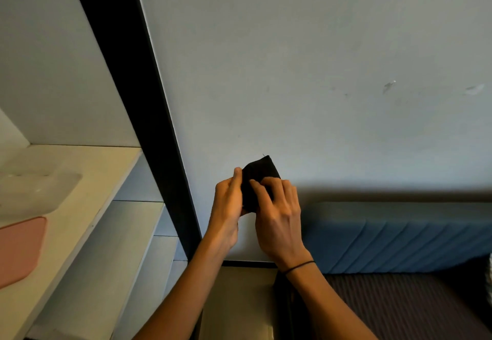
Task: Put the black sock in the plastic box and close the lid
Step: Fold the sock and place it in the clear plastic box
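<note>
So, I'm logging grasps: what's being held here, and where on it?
The black sock, bunched up, held between both hands: left hand on its left edge, right hand over its lower front.

Both forearms are showing bare, with no sleeves reaching into view. The right hand (277, 214) is wearing a thin black band (299, 266) looped around its wrist. The left hand (226, 206) is wearing nothing, its fingers (237, 179) ringless.
</note>
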